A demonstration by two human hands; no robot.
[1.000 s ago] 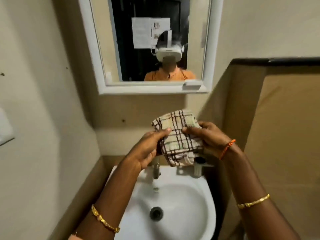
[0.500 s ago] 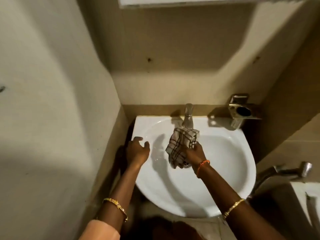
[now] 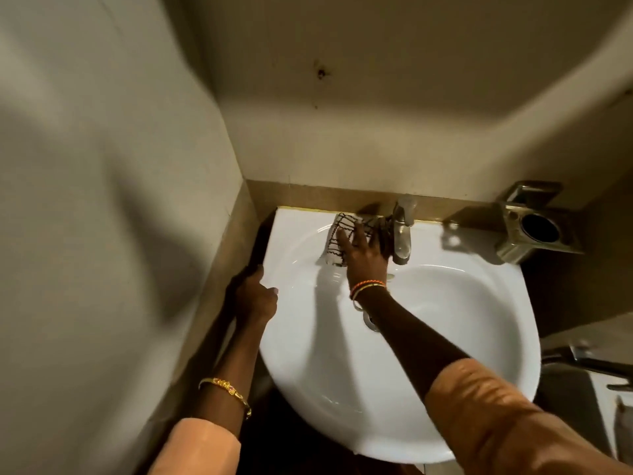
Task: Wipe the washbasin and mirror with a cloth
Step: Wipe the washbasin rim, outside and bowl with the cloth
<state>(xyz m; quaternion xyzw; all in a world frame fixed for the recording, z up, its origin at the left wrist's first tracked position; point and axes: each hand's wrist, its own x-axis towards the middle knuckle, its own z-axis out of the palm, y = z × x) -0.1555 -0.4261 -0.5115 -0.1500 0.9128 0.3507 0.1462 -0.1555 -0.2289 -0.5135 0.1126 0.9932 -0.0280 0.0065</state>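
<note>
- Head view: we press the checked cloth (image 3: 342, 240) flat with our right hand (image 3: 364, 255), fingers spread, on the back rim of the white washbasin (image 3: 479, 337), just left of the tap (image 3: 401, 231).
- Our left hand (image 3: 255, 296) grips the basin's left edge.
- We see a metal holder (image 3: 537, 231) on the right wall.
</note>
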